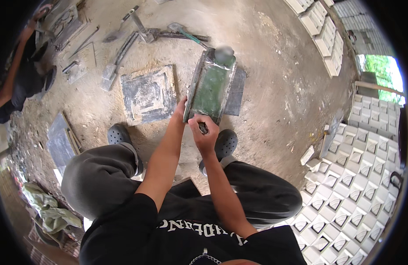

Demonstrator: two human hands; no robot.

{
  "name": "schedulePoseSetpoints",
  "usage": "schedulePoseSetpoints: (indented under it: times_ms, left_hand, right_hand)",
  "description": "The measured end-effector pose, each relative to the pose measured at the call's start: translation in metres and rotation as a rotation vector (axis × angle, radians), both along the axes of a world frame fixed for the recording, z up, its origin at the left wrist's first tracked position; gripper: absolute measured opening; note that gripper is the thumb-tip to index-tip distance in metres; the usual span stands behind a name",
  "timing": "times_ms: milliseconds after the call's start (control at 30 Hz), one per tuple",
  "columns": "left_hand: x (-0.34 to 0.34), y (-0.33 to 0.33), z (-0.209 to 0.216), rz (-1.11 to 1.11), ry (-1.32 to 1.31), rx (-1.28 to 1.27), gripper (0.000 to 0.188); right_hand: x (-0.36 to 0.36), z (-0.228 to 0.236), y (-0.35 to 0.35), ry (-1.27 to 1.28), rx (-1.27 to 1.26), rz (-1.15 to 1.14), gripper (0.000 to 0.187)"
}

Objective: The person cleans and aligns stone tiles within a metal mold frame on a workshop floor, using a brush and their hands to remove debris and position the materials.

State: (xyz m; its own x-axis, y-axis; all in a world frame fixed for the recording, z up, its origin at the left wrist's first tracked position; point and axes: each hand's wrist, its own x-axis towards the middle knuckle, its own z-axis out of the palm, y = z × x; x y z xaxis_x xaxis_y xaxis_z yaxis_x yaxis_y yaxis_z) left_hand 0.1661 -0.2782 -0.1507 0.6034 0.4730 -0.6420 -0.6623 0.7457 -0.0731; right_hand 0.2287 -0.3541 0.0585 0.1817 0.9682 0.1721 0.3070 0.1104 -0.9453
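Head view: green-faced tray (209, 88) at upper centre. Left hand (182, 107) at its left edge, presumably for steadying; finger closure cannot be told. Right hand (206, 135) clenched around a dark object (203, 128) at the tray's lower end, presumably for control.

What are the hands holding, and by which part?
The left hand holds the green tray by its left side; the right hand seems to grip something dark at its near end.

Bare forearms (162, 161) extended up from lower frame, left hand (182, 106) mostly hidden, just above-left of centre, right hand (206, 133) curled at centre
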Motion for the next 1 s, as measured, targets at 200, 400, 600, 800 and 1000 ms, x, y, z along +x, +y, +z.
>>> schedulePoseSetpoints:
  times_ms: [200,400,600,800,1000]
  left_hand:
    - [0.001,0.004,-0.033,-0.014,0.372,0.058,0.068]
    - [0.0,0.017,-0.004,-0.187,0.932,0.189,0.08]
    - [0.007,0.08,0.011,-0.324,1.261,0.575,0.079]
    - [0.003,0.118,-0.01,-0.402,1.191,0.401,0.083]
    - [0.017,0.117,0.002,-0.173,0.965,0.463,0.075]
  right_hand:
    - [-0.011,-0.013,-0.001,0.087,-0.104,-0.233,0.025]
    - [0.01,0.0,0.004,0.356,-0.062,-0.38,0.028]
    - [0.026,0.0,0.003,0.424,-0.041,-0.395,0.027]
    - [0.033,0.001,0.005,0.549,-0.004,-0.488,0.028]
    - [0.055,0.0,0.006,0.643,0.078,-0.564,0.03]
